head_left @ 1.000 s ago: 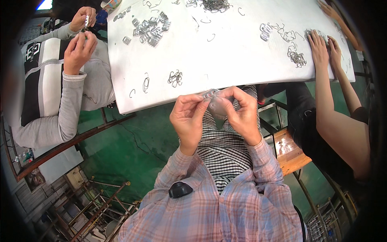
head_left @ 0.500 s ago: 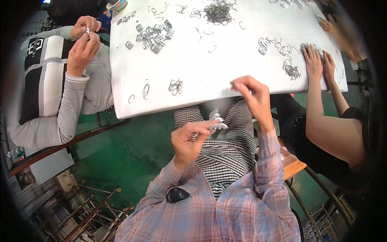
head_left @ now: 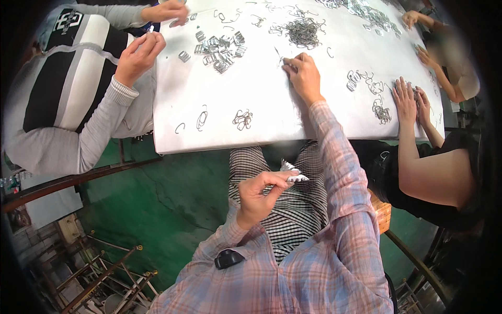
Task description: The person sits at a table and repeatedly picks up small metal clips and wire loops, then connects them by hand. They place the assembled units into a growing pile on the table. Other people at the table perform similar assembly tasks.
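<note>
Above my lap, my left hand (head_left: 259, 198) is closed, thumb and forefinger pinching a small shiny silver ridged metal piece (head_left: 297, 178). More silver ridges show just behind it, and I cannot tell whether they are separate pieces. My right hand (head_left: 304, 76) is stretched over the white table (head_left: 209, 137). Its fingertips come together at the near end of a thin dark pointed metal piece (head_left: 277, 51) lying there. Just beyond that hand is a heap of dark wire hooks (head_left: 303, 33).
Silver ridged pieces (head_left: 222, 51) are piled at the table's left. Small groups of wire hooks (head_left: 243, 119) lie near the front edge. A co-worker's hand (head_left: 139, 57) is at left, holding a small piece. Another person's hands (head_left: 406, 102) rest on metal parts at right.
My right hand has moved from the table's front edge forward and slightly left to the thin pointed piece. My left hand keeps its ridged piece. The left co-worker's hands have moved apart.
</note>
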